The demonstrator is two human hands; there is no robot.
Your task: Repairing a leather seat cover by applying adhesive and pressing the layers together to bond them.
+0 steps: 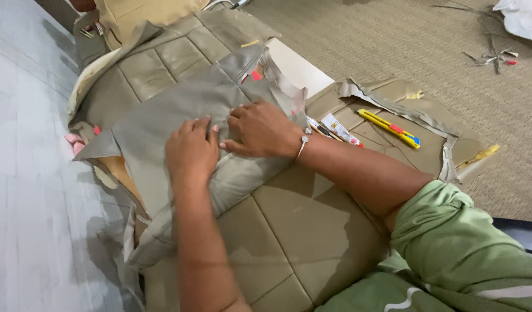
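Woven tan carpet [393,40] on the far side of the beige quilted seat cover [300,231], pale grey floor [29,173] on its other side. One folded grey-beige leather panel [179,110] lies on top of the seat cover. Two hands on that panel, both flat, palms down, gripping nothing: left hand [191,151] and right hand [264,130] side by side, touching. One silver bangle [303,144] on the right wrist. Just beyond the seat cover, on a scrap sheet of the same leather [433,144]: one yellow utility knife [389,127], one small printed packet [341,128]. Thin offcuts [494,56] lie well beyond, on the carpet.
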